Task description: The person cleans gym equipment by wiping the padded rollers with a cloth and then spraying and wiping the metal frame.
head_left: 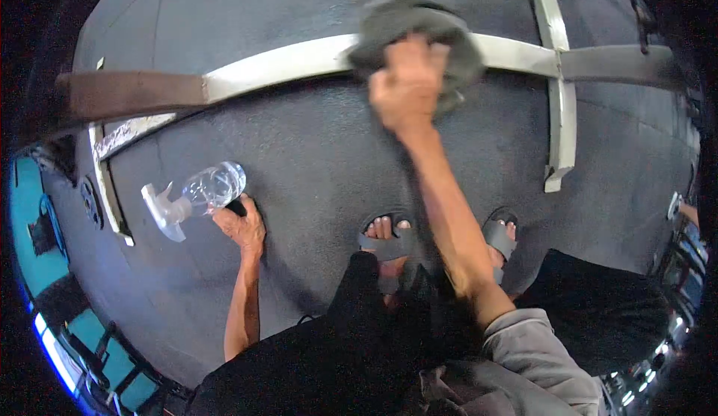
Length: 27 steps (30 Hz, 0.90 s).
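My right hand (410, 79), smeared by motion, presses a dark grey cloth (456, 42) onto the white metal bar (284, 60). The cloth drapes over the bar and hides part of it. At the left, my left hand (243, 225) is closed at the side of a clear spray bottle (217, 184) with a white trigger head (164, 210). The bottle lies tilted sideways, its head pointing left, and clear liquid shows inside. Some of the left fingers are hidden behind the bottle.
A white upright support (561, 109) with a foot joins the bar on the right. Brown end sections (134, 94) continue it leftward. My sandalled feet (385, 236) stand on the dark floor (314, 154). A weight plate (91, 201) lies at far left.
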Motion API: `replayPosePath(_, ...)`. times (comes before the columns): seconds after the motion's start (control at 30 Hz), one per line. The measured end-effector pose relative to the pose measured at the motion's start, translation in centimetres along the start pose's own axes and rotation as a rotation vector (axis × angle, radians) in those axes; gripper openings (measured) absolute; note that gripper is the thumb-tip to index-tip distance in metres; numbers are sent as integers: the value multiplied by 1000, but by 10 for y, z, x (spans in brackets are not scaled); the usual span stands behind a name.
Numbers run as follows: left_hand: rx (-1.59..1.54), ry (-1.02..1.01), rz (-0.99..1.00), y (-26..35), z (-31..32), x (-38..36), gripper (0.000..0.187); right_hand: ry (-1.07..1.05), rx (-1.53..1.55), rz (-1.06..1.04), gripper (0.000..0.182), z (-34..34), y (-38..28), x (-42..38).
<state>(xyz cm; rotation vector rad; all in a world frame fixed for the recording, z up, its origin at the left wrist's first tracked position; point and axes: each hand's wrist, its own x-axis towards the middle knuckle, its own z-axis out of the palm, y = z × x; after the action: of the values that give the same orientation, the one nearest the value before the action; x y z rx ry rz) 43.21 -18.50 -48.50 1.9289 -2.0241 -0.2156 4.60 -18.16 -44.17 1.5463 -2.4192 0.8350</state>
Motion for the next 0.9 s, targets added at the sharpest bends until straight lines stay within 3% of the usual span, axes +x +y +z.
replayPosePath(0.03,-46,-2,46,-2,-2,3,55,-9,78,-218,35,7,-6,-2)
replayPosePath(0.07,-68,24,75,-3,-1,4,54,-16,182,-274,35,6,-4,-6)
replayPosePath(0.23,-18,120,163,-22,12,2,51,290,44,213,43,-42,113,-4)
replayPosePath(0.27,6,124,174,-24,13,2,51,422,-152,276,46,-37,142,-14)
replayPosePath(0.33,-31,110,153,-20,12,3,52,233,135,306,46,-55,135,-12)
replayPosePath(0.4,-72,99,139,-15,9,3,52,119,112,61,48,-55,146,-9)
replayPosePath(0.43,-18,78,143,-17,8,2,53,82,103,149,49,-63,154,-7)
replayPosePath(0.53,-11,132,171,-24,12,3,54,309,94,526,50,-63,193,-1)
replayPosePath(0.6,12,92,110,-23,9,-3,56,171,-30,467,55,-67,163,7)
replayPosePath(0.67,-18,119,127,-18,10,0,54,71,-129,-68,58,-60,148,-1)
replayPosePath(0.7,-26,151,170,-14,9,4,52,31,-240,-52,60,-68,138,-1)
replayPosePath(0.87,-90,82,112,-15,7,4,52,235,-145,762,52,-84,177,9)
replayPosePath(0.9,-92,51,110,-18,7,3,52,274,-111,606,52,-88,163,11)
